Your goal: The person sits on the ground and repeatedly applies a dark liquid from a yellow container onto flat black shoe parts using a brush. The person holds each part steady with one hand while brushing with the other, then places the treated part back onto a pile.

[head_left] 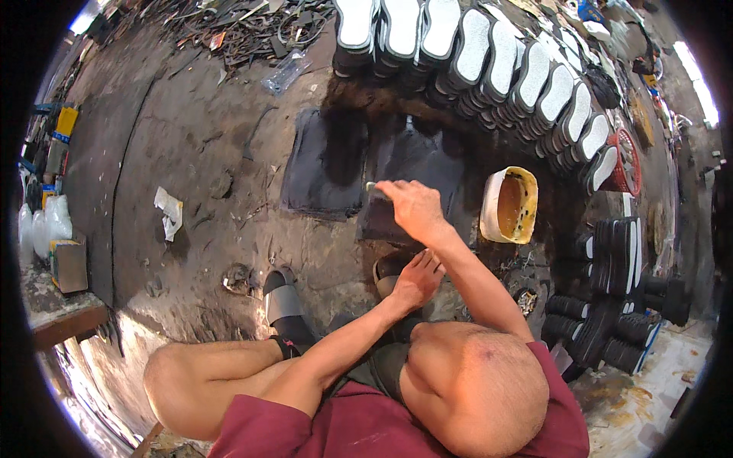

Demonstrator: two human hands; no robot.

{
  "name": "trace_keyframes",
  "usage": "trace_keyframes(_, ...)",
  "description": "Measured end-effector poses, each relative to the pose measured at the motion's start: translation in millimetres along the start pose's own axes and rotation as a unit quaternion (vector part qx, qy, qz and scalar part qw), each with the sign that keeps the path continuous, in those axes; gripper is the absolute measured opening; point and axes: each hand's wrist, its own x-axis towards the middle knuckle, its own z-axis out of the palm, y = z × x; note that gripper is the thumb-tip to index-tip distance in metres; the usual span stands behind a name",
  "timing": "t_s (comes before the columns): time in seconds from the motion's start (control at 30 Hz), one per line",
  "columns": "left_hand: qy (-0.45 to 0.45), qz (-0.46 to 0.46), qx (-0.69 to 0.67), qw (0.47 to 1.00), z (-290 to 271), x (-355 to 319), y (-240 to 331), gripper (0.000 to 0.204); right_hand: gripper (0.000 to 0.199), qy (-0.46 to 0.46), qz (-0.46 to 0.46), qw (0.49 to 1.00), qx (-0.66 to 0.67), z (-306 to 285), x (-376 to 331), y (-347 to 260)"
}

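I am squatting on the stained floor (191, 153) and working a dark sole piece (382, 221) that is lying flat just in front of my feet. My right hand (412, 208) is closing around a small brush or applicator (372, 187), its pale tip showing past my knuckles; the fingers are curled tight on it and pressing it to the near top edge of the piece. My left hand (418, 278) is resting loosely, fingers together and slightly bent, just below the piece, holding nothing that I can make out. A yellow-rimmed tub of brownish adhesive (510, 204) is standing close to the right. Two larger dark sheets (324, 164) are lying beyond. Rows of white-topped soles (489, 57) are arcing around the far side. By my judgement, coating is under way; the next move is calling for an even stroke across the uncovered surface, with the piece steadied.
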Motion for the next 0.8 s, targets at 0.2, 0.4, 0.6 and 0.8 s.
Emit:
trace_keyframes(0.2, -0.137, -0.095, -0.05, 0.985, 4.3, -10.4, -0.9, 0.04, 0.032, -0.101, -0.27, 0.958, -0.005, 7.7, 4.9, -6.7)
trace_keyframes(0.4, -0.22, -0.05, -0.03, 0.974, 12.8, -15.3, 1.2, 0.057, 0.033, 0.027, -0.012, 1.0, 0.003, 6.9, -5.5, -15.4)
trace_keyframes(0.6, -0.108, 0.038, -0.005, 0.993, 42.3, -29.4, -1.0, 0.057, 0.041, -0.043, -0.1, 0.988, -0.108, 28.1, -48.7, -49.9)
trace_keyframes(0.8, -0.138, -0.005, -0.003, 0.99, 10.4, -2.4, -14.5, 0.05, 0.033, 0.069, 0.053, 0.894, 0.439, -38.0, -25.0, -15.3)
